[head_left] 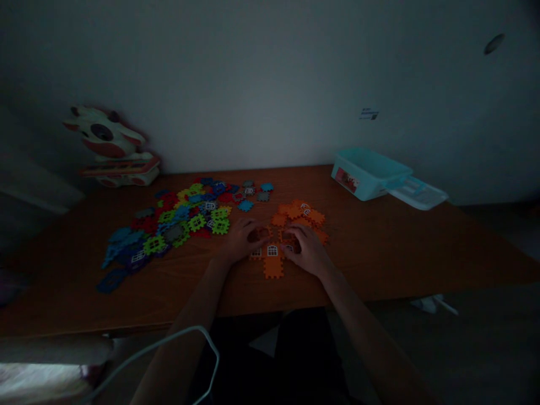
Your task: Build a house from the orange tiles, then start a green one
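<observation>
The scene is dim. Both hands rest on a wooden table [400,247] over a cluster of orange interlocking tiles [273,260], some with white window prints. My left hand [241,239] lies on the left side of the cluster with its fingers curled onto a tile. My right hand [307,247] presses its bent fingers on tiles at the right side. More loose orange tiles [301,212] lie just beyond the fingers. Which exact piece each hand grips is hard to make out in the dark.
A spread of blue, green and red tiles [181,219] covers the table's left part. A teal plastic box [367,173] with its clear lid [419,194] beside it stands at the back right. A toy figure [112,146] sits at the back left by the wall.
</observation>
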